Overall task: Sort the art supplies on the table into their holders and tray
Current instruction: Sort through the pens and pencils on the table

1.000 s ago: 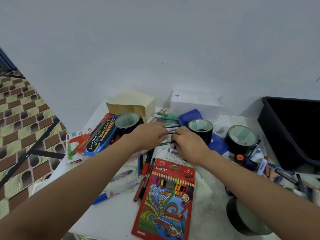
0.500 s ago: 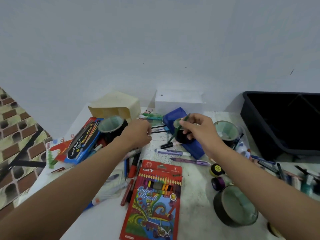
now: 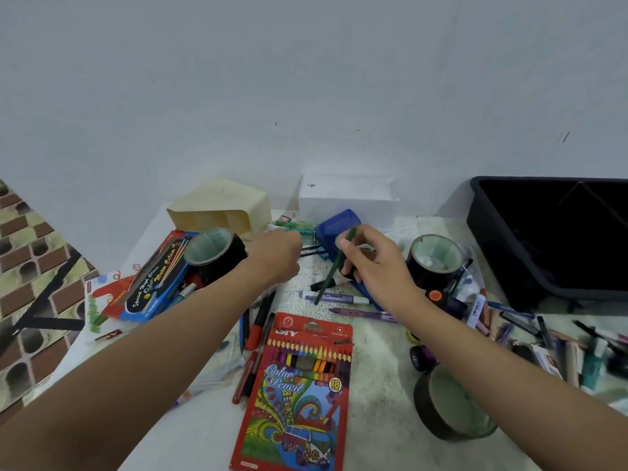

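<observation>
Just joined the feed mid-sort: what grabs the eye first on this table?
The red colour-pencil box lying flat at the front centre stands out most. Just behind it, the right hand pinches a dark green pencil, held tilted over loose pens. A big black tray sits at the far right.

Table (image 3: 380, 368), cluttered.
- Right hand (image 3: 370, 263): pinches green pencil (image 3: 334, 263), tip down, above purple markers (image 3: 336, 297).
- Left hand (image 3: 275, 256): fingers curled, beside black tape roll (image 3: 214, 253); grasp hidden.
- Cream holder (image 3: 221, 209), white box (image 3: 346, 198): against wall.
- Black tray (image 3: 543, 239): far right.
- Red colour-pencil pack (image 3: 299, 392): nearest.
</observation>
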Motion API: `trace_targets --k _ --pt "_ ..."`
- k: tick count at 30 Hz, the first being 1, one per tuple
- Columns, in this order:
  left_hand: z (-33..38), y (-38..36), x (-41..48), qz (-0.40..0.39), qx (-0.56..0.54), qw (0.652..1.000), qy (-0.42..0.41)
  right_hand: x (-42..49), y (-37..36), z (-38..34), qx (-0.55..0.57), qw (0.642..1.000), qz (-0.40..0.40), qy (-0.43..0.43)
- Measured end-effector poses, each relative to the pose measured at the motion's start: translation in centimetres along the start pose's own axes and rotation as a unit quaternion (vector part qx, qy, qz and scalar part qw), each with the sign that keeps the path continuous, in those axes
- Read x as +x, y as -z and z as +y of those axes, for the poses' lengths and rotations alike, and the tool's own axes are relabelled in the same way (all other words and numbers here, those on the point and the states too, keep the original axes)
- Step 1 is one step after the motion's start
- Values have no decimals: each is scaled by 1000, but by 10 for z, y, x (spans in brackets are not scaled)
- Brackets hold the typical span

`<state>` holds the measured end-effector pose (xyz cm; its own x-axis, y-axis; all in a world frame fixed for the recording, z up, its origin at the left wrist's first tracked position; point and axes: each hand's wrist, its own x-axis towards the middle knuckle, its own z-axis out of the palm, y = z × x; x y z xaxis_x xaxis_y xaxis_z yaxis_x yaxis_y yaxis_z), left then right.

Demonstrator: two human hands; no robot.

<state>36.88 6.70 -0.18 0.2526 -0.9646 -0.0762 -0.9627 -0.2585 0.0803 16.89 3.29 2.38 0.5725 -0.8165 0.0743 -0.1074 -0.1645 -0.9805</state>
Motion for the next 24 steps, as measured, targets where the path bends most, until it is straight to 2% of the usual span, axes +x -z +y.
trace_targets --k 3,5,12,18,21,24 --pt "3 6 2 31 -74 997 -21 -6 1 7 -4 1000 -8 -4" --pt "7 18 -1 69 -164 984 -23 -9 1 13 -33 999 -12 -8" --pt "13 72 -32 130 -455 881 -13 -15 1 30 -38 999 0 -27" --pt "10 83 -58 105 -561 820 -45 -15 0 39 -42 998 21 -46" --pt "5 69 -63 93 -619 779 -5 -16 0 39 -52 997 25 -49" --pt "-1 52 -68 84 -617 781 33 -17 -2 41 -60 996 21 -58"
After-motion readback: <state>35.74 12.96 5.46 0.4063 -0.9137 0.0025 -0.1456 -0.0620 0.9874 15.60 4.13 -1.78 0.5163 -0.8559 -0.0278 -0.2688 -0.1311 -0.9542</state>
